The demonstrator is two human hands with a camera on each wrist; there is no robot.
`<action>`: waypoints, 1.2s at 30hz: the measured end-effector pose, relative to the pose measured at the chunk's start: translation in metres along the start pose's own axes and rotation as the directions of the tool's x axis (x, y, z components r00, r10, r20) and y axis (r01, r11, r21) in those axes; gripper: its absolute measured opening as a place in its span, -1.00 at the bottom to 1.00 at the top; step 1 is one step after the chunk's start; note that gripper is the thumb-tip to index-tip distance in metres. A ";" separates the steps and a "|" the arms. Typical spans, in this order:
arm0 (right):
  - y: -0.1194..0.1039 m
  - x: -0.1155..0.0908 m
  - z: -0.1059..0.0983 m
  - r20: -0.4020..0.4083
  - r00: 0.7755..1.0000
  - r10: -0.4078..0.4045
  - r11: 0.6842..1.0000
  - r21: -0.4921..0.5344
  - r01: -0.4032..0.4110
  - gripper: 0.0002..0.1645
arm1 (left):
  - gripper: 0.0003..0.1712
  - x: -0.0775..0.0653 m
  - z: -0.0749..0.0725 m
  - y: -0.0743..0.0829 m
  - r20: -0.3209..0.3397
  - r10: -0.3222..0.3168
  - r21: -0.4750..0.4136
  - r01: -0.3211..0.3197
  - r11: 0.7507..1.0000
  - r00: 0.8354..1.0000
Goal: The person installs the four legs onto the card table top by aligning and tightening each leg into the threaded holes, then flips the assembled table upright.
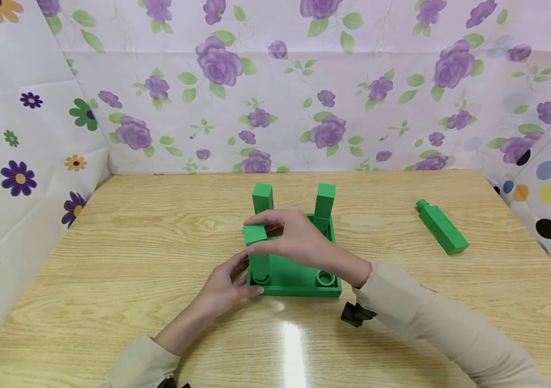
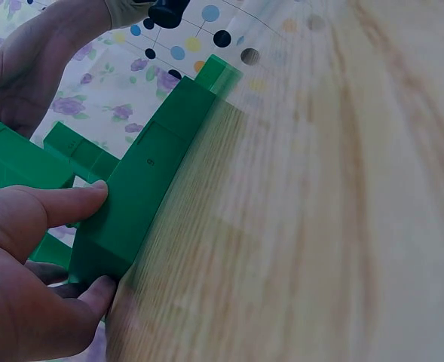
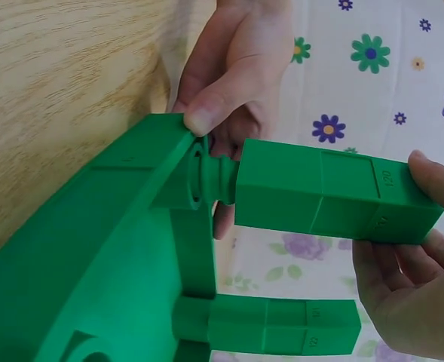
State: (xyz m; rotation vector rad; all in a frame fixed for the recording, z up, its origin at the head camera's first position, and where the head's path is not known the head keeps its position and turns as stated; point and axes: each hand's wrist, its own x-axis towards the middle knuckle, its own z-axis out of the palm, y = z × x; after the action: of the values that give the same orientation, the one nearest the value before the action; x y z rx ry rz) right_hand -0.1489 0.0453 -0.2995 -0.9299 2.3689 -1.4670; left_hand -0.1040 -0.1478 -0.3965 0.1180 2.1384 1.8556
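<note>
A green square tabletop-like base lies on the table, its raised rim upward. My left hand grips its near left corner, thumb over the rim and fingers outside. My right hand pinches the upper end of a green square leg between thumb and fingers. This leg stands over the near left corner socket, and some of its threaded end shows outside the ring. Two more green legs, one far left and one far right, stand upright in the back corners.
The near right corner has a bare round socket. A loose green leg with a threaded tip lies on the wooden table to the right. Flowered cloth rises behind the table, with patterned sheets at both sides.
</note>
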 end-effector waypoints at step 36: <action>0.011 -0.011 -0.008 0.131 0.989 -0.064 0.998 -0.004 0.065 -0.46 | -0.04 0.000 0.001 -0.002 0.012 0.029 -0.020 -0.029 0.999 0.999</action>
State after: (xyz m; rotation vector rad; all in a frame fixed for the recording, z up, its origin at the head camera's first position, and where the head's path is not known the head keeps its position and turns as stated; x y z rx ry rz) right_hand -0.1482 0.0612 -0.3070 -1.0800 2.2728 -1.3744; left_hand -0.1039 -0.1475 -0.3986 0.1568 2.1209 1.8865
